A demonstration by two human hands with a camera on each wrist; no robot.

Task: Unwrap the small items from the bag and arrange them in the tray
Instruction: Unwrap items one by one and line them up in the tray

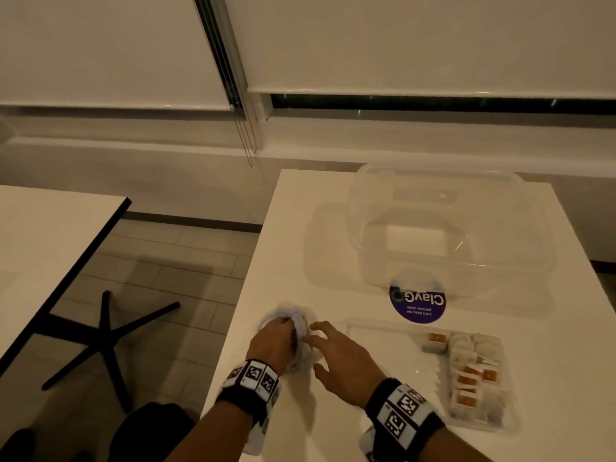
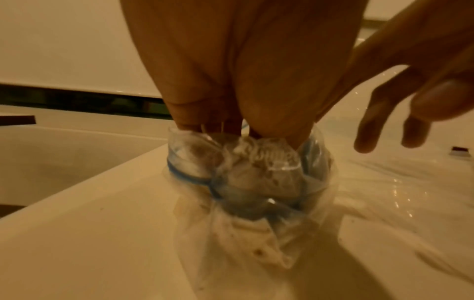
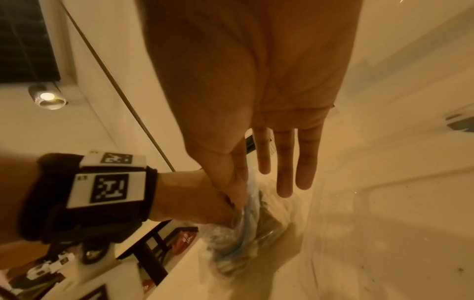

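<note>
On the near right of the white tabletop (image 1: 333, 438) lies a clear tray (image 1: 383, 331) holding wrapped small items (image 1: 473, 378). To its left, the left hand (image 1: 275, 341) grips the crumpled plastic bag (image 1: 300, 323), while the right hand (image 1: 343, 361) hovers just beside it with fingers spread. Farther right stands a clear container (image 1: 450, 228).

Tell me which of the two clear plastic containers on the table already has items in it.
The shallow tray at the near right, beside the right hand: small packets lie in rows at its right end. The deep tub farther back looks empty.
</note>
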